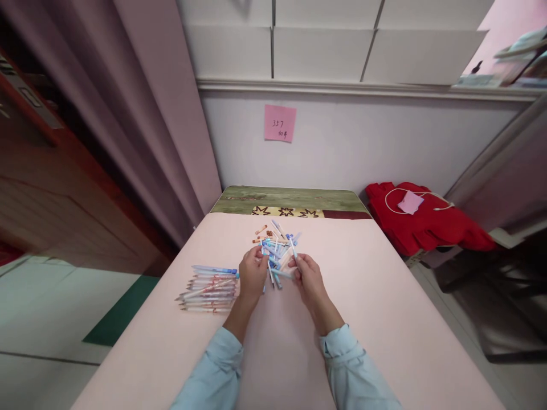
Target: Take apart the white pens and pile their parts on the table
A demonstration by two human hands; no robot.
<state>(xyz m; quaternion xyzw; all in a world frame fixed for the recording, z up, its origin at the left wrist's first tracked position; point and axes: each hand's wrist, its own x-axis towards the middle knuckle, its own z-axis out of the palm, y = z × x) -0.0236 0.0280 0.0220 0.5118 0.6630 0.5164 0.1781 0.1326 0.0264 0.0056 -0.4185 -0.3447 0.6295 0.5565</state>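
My left hand (252, 276) is closed in a pinch over the near left side of a loose pile of pen parts (277, 250). A slim white piece shows at its fingertips, too small to name surely. My right hand (308, 276) grips a slender white-and-blue pen part (293, 247), which points up and away from me. Blue, white and lilac tubes and rods make up the pile between my hands, with small brown pieces (261, 230) at its far left. Beside my left hand lies a stack of whole pens (209, 293), mostly clear with reddish marks, with blue ones (213, 269) on the far side.
A pale pink cover (354, 319) lies over the table, whose green patterned far end (294, 196) shows. A pink note (280, 123) is stuck on the wall. Red cloth (423, 222) with a white cable lies at the right; a curtain (158, 114) hangs at the left.
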